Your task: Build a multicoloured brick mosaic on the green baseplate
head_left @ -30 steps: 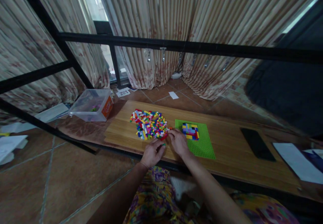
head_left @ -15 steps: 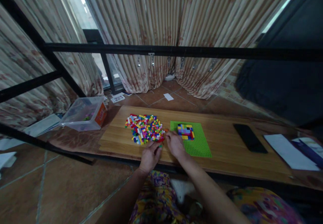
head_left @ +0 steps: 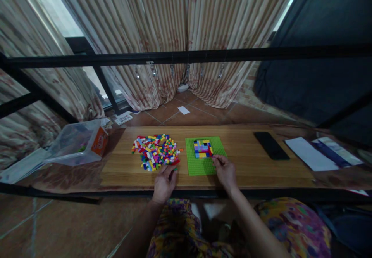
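A loose pile of small multicoloured toy bricks (head_left: pixel 158 149) lies on the left part of the wooden board. My left hand (head_left: pixel 164 183) rests at the pile's near edge, fingers bent forward and thumb held apart. Beside its thumb tip is a green brick (head_left: pixel 175 169); whether they touch is unclear. On a green studded baseplate (head_left: pixel 202 168) sits a flat block of joined bricks (head_left: pixel 202 148) in yellow, blue, red and other colours. My right hand (head_left: pixel 225 171) pinches at this block's near right corner. Its fingertips hide whatever is between them.
A clear plastic box (head_left: pixel 77 141) with an orange label stands left of the wooden board (head_left: pixel 244 172). A black phone-like slab (head_left: pixel 271 145) lies on its right part, with white paper (head_left: pixel 309 154) farther right. A black metal bar (head_left: pixel 186 56) crosses in front of the curtains.
My right hand has moved right, from the near right edge of the pile to the joined bricks on the baseplate. My left hand stays by the pile. The view has shifted right.
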The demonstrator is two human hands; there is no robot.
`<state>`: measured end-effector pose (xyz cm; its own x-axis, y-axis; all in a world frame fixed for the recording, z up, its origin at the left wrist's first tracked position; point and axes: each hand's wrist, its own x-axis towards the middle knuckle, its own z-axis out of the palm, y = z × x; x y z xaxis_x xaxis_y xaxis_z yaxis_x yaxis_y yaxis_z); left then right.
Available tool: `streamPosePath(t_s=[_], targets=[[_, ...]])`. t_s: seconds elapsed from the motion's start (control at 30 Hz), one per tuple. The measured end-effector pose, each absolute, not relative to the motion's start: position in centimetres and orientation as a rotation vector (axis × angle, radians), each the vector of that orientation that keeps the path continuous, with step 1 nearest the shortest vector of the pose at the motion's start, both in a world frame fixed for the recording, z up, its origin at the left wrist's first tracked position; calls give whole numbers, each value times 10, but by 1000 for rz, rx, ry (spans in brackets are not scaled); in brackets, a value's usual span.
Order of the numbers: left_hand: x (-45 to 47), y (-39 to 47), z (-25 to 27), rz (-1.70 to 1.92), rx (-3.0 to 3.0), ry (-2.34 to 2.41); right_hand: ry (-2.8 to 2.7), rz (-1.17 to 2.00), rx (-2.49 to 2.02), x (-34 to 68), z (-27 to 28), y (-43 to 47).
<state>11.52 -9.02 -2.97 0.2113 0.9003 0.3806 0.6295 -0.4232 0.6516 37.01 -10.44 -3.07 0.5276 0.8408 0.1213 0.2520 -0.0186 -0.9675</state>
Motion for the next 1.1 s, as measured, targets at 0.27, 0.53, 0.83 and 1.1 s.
streamPosePath(t_s=[0.27,0.53,0.83,1.1], targets=[[116,-90,-26,1052,2147,1429,-926,598,-1589,384,-34,-87],[117,-89,-29,1050,2174,1441,-927,606,-1592,386,-30,-83],[117,-89,-31,1039,2185,1452,-870,689,-1655,393,-25,-75],[118,-90,-31,1055,2194,1454,-839,775,-1713,397,-20,-70]])
